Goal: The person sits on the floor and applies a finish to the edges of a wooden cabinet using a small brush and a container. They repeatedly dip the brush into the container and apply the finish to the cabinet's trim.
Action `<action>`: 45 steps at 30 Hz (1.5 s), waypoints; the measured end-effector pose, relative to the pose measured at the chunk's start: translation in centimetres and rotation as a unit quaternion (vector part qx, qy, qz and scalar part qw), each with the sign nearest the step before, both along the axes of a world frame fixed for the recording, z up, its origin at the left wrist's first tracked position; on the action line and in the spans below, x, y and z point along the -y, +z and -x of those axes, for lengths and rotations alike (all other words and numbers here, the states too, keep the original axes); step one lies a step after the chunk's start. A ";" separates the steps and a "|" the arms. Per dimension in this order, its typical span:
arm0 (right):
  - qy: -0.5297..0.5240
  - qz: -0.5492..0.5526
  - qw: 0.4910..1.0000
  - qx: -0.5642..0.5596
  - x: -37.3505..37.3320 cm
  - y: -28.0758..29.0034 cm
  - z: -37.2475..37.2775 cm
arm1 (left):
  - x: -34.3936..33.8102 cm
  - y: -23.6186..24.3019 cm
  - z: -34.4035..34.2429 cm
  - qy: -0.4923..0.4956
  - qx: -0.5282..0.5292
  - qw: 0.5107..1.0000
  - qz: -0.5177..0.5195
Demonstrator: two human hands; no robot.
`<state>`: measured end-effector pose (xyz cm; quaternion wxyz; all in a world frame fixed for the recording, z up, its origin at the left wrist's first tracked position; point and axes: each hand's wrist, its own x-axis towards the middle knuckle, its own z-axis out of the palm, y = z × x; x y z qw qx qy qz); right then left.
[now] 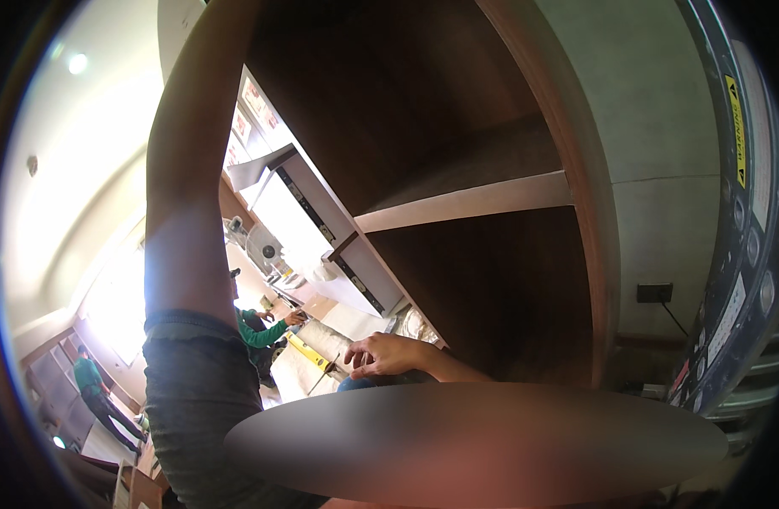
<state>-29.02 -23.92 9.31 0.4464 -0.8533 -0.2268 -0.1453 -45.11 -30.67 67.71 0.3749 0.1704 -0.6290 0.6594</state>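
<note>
My left arm, in a rolled grey sleeve, stretches up past the top edge; its hand is out of sight. At lower centre is my right hand, palm down, its fingers loosely bent and apart, with no object visible in them. Just below its fingertips shows a small rounded blue thing, mostly hidden and too little seen to name. Nearest to both arms stands a dark brown wooden cabinet with open compartments. A pale-edged shelf divides it. A blurred patch covers the bottom of the view.
At the right rim rises a ladder with a yellow label, beside a greenish wall with a socket. Beyond my hand are a yellow spirit level, a fan and a co-worker's green sleeve. Another person stands far left.
</note>
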 end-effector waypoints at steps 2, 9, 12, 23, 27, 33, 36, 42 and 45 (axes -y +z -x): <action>-0.002 0.001 1.000 -0.001 0.1 0.0 0.1 | 0.2 -0.4 -1.5 0.045 -0.029 0.998 -0.036; -0.002 0.008 1.000 -0.011 0.3 0.5 0.8 | 1.7 -0.6 -1.3 0.118 0.020 0.990 0.068; -0.007 0.014 1.000 -0.009 0.4 0.7 1.0 | 2.0 -0.5 -1.0 0.175 0.037 0.978 0.107; -0.019 0.033 0.999 0.009 0.3 0.3 1.0 | 3.3 0.4 -0.5 0.271 0.020 0.947 0.173; -0.017 0.040 0.999 0.013 -0.1 0.4 1.0 | 3.1 0.5 -0.8 0.243 0.048 0.955 0.164; -0.017 0.036 0.999 0.008 -0.2 0.4 1.1 | 1.1 -0.9 -0.8 0.082 -0.023 0.996 0.039; -0.012 0.030 0.999 0.000 -0.3 0.2 0.7 | 0.7 0.4 -1.9 0.043 -0.009 0.999 0.010; -0.005 0.029 1.000 -0.008 -0.4 0.2 0.5 | 1.1 0.8 -2.2 0.093 0.049 0.994 0.015; -0.005 0.026 1.000 -0.007 -0.2 0.0 0.3 | 1.3 -0.2 -1.4 0.075 0.045 0.996 0.026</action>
